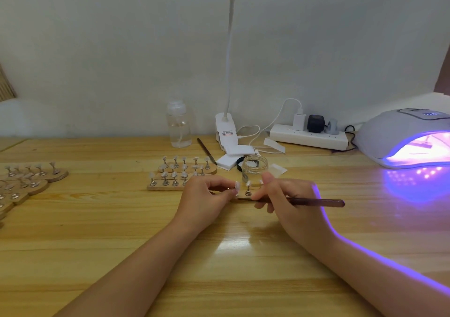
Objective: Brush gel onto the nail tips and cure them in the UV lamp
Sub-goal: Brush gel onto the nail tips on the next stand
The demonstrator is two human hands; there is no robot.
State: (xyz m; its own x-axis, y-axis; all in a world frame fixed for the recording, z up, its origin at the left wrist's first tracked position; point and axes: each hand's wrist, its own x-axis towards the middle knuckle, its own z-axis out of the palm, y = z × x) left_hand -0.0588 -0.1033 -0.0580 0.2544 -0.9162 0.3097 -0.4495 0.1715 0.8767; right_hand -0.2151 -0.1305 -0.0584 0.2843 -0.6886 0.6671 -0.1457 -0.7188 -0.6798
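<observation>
The left hand [207, 195] pinches a nail tip [236, 185]; the right hand [287, 197] grips the brush [316, 202], whose bristles are hidden.

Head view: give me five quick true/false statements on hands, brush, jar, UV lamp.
1. The right hand holds the brush. True.
2. The UV lamp is off. False: it glows purple.
3. The left hand pinches a nail tip. True.
4. The glass jar has its lid on. False: it stands open, and a black lid lies behind it.
5. The second brush lies inside the UV lamp. False: it lies on the table near the clear bottle.
</observation>
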